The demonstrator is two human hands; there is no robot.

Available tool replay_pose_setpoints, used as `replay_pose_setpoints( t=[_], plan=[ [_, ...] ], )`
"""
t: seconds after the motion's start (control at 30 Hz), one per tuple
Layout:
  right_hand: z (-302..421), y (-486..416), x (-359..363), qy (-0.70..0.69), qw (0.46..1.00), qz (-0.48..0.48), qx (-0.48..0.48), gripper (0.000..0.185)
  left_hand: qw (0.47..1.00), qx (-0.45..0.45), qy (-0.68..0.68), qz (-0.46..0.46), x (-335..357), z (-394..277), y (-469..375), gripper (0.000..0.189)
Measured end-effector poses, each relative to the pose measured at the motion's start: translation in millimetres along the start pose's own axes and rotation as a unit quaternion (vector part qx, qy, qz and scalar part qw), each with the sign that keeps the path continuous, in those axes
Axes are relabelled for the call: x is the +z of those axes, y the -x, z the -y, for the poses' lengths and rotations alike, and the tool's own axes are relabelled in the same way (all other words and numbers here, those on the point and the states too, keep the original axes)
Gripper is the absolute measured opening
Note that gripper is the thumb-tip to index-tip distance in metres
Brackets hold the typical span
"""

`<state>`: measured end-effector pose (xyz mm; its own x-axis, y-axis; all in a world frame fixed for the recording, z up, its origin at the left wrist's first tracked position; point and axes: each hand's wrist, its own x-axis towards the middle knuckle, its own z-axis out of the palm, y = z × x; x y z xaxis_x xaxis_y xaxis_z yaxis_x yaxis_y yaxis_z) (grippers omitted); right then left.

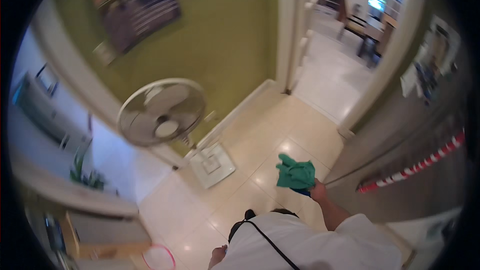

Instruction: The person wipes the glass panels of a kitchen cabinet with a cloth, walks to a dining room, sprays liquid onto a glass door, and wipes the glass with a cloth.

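My right hand (318, 192) is out in front of me, shut on what look like green rubber gloves (297, 174). Finger-like parts stick out at their far end. Something dark blue (301, 192) shows under the green, close to my fingers. At the bottom of the view my left hand (217, 256) hangs low beside my white shirt (300, 243). Its fingers are partly hidden by the shirt, and whether it holds anything cannot be made out.
A pedestal fan (161, 112) stands on a square base (213, 165) by the green wall (232, 37). On the right is a grey refrigerator (390, 195) with a red-and-white striped bar (412, 172). Doorways open ahead and left. A pink hoop (173, 260) is at lower left.
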<state>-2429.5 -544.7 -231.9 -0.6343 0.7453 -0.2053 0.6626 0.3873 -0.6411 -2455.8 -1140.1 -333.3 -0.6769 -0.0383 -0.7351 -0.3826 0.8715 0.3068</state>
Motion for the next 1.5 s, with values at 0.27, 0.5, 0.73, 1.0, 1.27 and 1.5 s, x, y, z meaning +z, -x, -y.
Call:
replay_pose_setpoints(
  t=[0.27,0.5,0.73,1.0,1.27,1.5],
  plan=[
    [-97.0,55.0,-13.5,0.131,0.939,0.051,0.313,0.035,0.976,0.140,-0.131,-0.105,-90.6,-226.3,-134.7,0.051],
    [-121.4,70.9,-23.1,-0.016,0.920,-0.066,0.386,0.034,0.920,0.176,-0.287,0.200,-121.7,-368.6,-276.2,0.050],
    [-117.9,-120.0,-38.2,-0.113,0.868,-0.171,0.452,0.040,0.961,0.192,-0.154,0.130,-114.3,-635.1,-338.9,0.046],
    [-106.7,-402.6,-113.8,-0.049,0.902,-0.182,0.388,0.039,0.957,0.236,-0.097,0.140,-83.7,-856.8,-418.9,0.044],
    [-57.7,-591.9,-180.1,-0.056,0.870,-0.281,0.402,0.034,0.931,0.317,-0.058,0.170,5.6,-1109.9,-553.9,0.041],
    [-58.4,-674.0,-204.3,-0.142,0.825,-0.353,0.416,0.032,0.827,0.446,-0.211,0.270,57.1,-1332.9,-568.7,0.042]
  ],
)
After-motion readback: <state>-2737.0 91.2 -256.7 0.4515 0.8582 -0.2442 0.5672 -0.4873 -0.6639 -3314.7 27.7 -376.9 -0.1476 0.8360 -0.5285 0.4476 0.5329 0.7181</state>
